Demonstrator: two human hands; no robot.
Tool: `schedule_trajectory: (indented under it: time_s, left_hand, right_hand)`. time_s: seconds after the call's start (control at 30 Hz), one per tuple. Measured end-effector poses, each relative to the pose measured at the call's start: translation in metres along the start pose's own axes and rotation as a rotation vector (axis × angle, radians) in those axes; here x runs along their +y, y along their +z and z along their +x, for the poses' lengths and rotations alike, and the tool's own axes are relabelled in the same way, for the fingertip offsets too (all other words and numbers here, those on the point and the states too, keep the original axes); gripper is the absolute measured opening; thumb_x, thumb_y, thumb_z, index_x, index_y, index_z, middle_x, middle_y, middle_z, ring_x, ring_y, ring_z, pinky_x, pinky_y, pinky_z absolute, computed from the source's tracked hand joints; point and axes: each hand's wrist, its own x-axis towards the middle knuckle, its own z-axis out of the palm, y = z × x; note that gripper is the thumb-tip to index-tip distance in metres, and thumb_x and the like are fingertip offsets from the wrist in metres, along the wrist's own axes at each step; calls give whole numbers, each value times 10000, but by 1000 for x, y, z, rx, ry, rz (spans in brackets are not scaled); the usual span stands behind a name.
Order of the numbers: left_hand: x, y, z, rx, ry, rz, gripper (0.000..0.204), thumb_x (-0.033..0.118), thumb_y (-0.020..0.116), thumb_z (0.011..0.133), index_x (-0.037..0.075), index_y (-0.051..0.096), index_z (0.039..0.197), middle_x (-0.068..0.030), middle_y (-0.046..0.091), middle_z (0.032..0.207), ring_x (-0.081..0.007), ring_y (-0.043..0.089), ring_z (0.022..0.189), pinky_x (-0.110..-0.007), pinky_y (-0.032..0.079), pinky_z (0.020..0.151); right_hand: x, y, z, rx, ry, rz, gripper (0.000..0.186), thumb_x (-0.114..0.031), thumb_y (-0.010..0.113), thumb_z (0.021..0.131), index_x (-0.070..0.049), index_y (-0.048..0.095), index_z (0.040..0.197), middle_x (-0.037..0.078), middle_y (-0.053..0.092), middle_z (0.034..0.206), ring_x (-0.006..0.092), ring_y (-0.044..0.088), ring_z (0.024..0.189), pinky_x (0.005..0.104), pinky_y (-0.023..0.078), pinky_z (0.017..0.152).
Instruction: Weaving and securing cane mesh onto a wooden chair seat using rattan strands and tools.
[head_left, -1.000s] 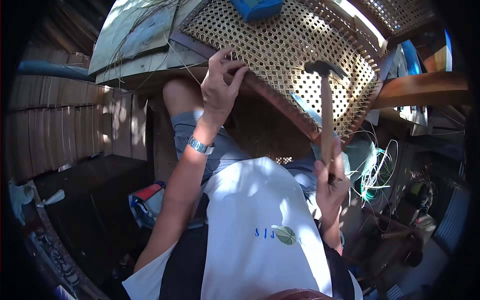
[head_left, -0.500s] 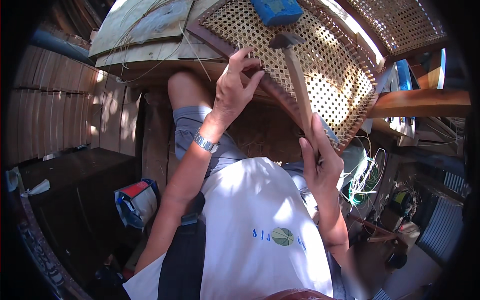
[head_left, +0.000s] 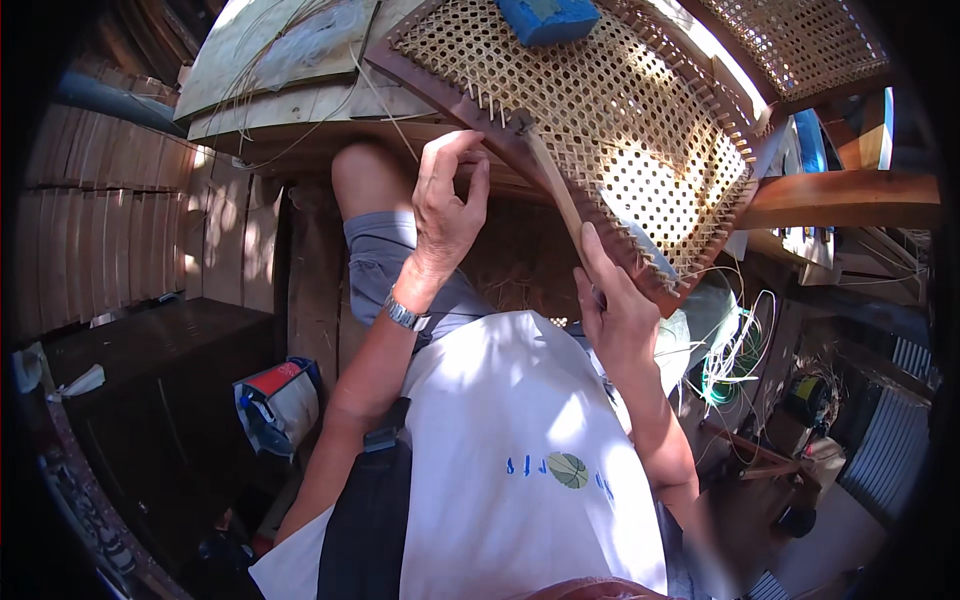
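My right hand point(head_left: 622, 310) is closed round the wooden handle of a hammer point(head_left: 556, 188). The dark hammer head is down at the near rail of a brown wooden frame point(head_left: 415, 85), among a row of small pegs point(head_left: 484, 99) that stick up along it. Woven cane webbing point(head_left: 600, 110) with open holes spans the frame. Just off the rail, left of the hammer head, my left hand point(head_left: 447, 205) hovers with fingers bent and thumb apart; I see nothing between them. A blue block point(head_left: 547, 20) lies on the webbing.
The frame rests on a wooden bench point(head_left: 290, 105) with loose cane strands at its left. A second cane panel point(head_left: 800, 50) stands at the far right. A brown beam point(head_left: 845, 207) juts in at right, above a tangle of pale strands point(head_left: 735, 365). A dark cabinet point(head_left: 150, 380) stands left.
The hammer has swung down and left from above the webbing onto the frame's rail. My left hand has drawn back from the rail, its fingers lower and apart.
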Motion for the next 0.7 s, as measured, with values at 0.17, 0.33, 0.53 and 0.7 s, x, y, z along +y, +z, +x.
schedule_trajectory:
  time_s: [0.17,0.33,0.53,0.7]
  left_hand:
    - [5,12,-1,-72,-63,-22,276,-52,635,901,-5,617,1173,-102,599,1146,-170,678,958,-275,565,828]
    - [8,7,1,-24,-106,-59,266,-38,632,906,-1,617,1169,-111,595,1137,-187,659,927,-296,562,801]
    - [7,-12,11,-3,-181,-78,244,8,586,978,4,602,1221,-91,586,1184,-163,637,1003,-279,522,880]
    - [58,5,69,-206,-55,3,149,29,632,940,23,704,1071,-88,697,1022,-181,671,923,-277,510,815]
  right_hand:
    - [5,-10,1,-121,209,120,468,28,643,924,13,543,1381,199,675,1228,231,704,1003,288,533,835]
    - [20,-32,-41,240,170,70,472,-22,596,967,44,464,1416,156,711,1022,209,696,845,258,531,730]
    - [90,-109,-30,1021,787,72,502,-193,626,979,-56,453,1431,6,558,770,64,494,602,199,392,538]
    - [253,-173,-27,555,756,-297,439,-280,656,937,-101,600,1335,61,638,883,153,584,756,317,465,686]
